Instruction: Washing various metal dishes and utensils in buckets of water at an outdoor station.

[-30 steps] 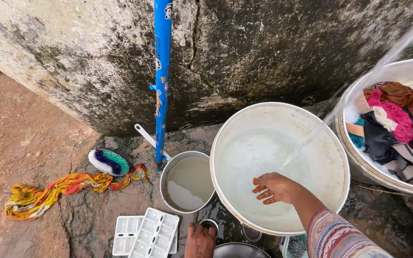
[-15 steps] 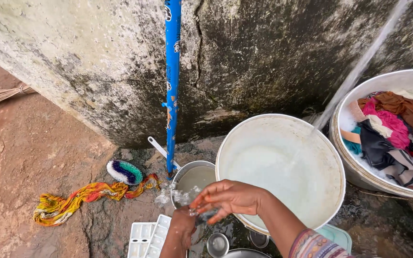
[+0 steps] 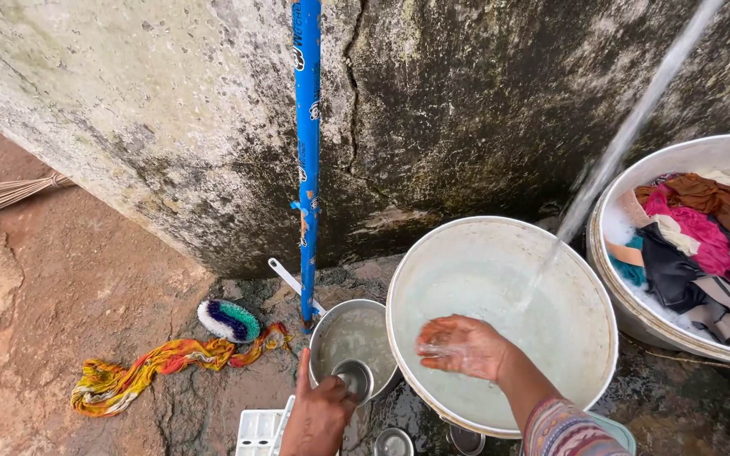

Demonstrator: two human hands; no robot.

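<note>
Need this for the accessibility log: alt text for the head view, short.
Right hand cupped over a large white bucket of water; left hand holds a small steel cup at a steel pot. Blue pipe on a stained wall.

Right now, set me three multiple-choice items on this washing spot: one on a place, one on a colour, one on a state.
1. Where does the scrub brush lie?
A. in the white tub
B. on the ground left of the pipe
C. on the clothes

2. What colour is the upright pipe?
A. blue
B. red
C. black

3. How is the right hand?
A. clenched on a cloth
B. resting on the wall
C. open, cupped over the white tub

Key: 1 B, it lies beside the multicoloured rope; 2 A, the pipe is bright blue against the wall; 3 C, the palm is open and holds nothing.
</note>
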